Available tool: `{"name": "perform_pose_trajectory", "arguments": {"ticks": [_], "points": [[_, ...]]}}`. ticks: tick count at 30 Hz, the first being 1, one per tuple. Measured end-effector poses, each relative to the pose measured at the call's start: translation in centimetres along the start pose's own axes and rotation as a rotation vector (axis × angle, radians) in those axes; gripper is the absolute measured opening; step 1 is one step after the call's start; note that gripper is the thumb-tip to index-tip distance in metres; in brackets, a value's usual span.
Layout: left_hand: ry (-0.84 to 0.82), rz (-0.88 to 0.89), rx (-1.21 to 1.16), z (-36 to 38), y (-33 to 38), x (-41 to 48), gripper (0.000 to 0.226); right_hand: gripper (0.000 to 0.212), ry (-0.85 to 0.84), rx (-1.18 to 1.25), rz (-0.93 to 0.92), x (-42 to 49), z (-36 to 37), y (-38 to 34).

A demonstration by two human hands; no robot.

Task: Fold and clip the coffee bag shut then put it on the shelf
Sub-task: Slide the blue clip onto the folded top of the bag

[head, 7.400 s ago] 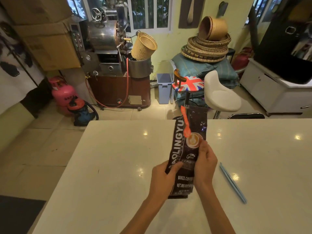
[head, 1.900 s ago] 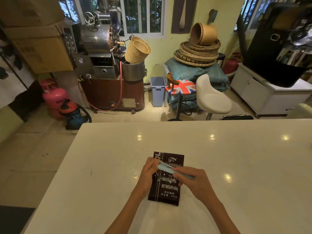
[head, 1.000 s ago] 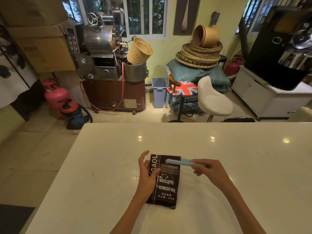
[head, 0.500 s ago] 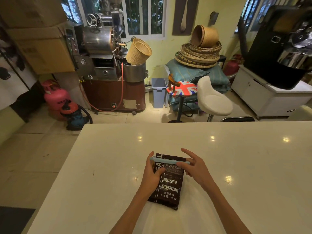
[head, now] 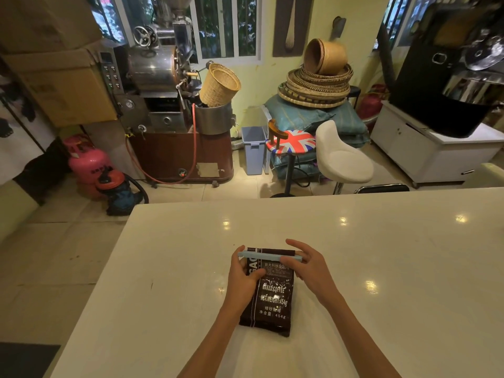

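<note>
Both hands moved closer: left hand (head: 242, 276) gripped the folded coffee bag (head: 270, 298), right hand (head: 308, 266) pinched the blue clip (head: 268, 256) across its top.

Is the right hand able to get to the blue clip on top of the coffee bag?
Yes, it looks so: the right hand already touches the blue clip at its right end, with nothing between them.

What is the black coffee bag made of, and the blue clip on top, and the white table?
The coffee bag looks like glossy plastic or foil film: it crinkles and glints. The blue clip across its folded top seems to be smooth, matte plastic, a straight, stiff bar. The table is white and polished, mirroring the ceiling lights; it may be stone or a glossy laminate, I cannot tell which.
</note>
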State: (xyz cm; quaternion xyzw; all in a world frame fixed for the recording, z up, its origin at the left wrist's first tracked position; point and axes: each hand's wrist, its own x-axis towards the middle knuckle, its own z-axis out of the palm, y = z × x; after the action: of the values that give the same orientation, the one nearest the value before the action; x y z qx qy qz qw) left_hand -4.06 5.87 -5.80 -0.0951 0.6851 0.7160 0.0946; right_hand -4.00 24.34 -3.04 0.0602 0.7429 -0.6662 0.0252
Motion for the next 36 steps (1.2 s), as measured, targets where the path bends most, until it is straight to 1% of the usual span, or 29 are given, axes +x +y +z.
{"name": "perform_pose_trajectory", "arguments": {"ticks": [5, 11, 14, 16, 19, 21, 25, 29, 36], "points": [[0.014, -0.004, 0.003, 0.0, -0.2, 0.0, 0.065, 0.046, -0.009, -0.035, 0.004, 0.6, 0.4, 0.4], [-0.009, 0.009, 0.027, 0.0, 0.1, 0.3, 0.078, 0.047, -0.026, -0.127, -0.022, 1.1, 0.1, 1.0], [-0.038, -0.009, -0.014, -0.1, 0.5, 0.3, 0.082, 0.040, -0.013, -0.113, -0.029, 1.2, -0.1, 1.2], [-0.057, 0.002, -0.031, 0.0, 0.5, 0.2, 0.073, 0.035, 0.010, -0.096, -0.038, 1.2, -0.1, 1.5], [-0.072, 0.046, -0.058, 0.2, 0.3, 0.1, 0.045, 0.035, 0.028, -0.078, -0.039, 1.1, 0.1, 1.8], [-0.077, 0.028, -0.127, 0.3, 0.5, -0.1, 0.032, 0.036, 0.029, -0.066, -0.042, 1.0, 0.1, 1.9], [-0.029, -0.047, -0.212, 0.1, 0.8, -0.1, 0.026, 0.036, 0.022, -0.050, -0.045, 0.9, 0.1, 1.8], [0.084, -0.062, -0.235, 0.4, 0.9, 0.3, 0.010, 0.036, 0.028, -0.037, -0.034, 1.0, 0.4, 1.9], [0.144, -0.030, -0.200, 0.7, 0.7, 0.7, 0.011, 0.033, 0.029, -0.041, -0.033, 1.2, 0.5, 2.0]]}}
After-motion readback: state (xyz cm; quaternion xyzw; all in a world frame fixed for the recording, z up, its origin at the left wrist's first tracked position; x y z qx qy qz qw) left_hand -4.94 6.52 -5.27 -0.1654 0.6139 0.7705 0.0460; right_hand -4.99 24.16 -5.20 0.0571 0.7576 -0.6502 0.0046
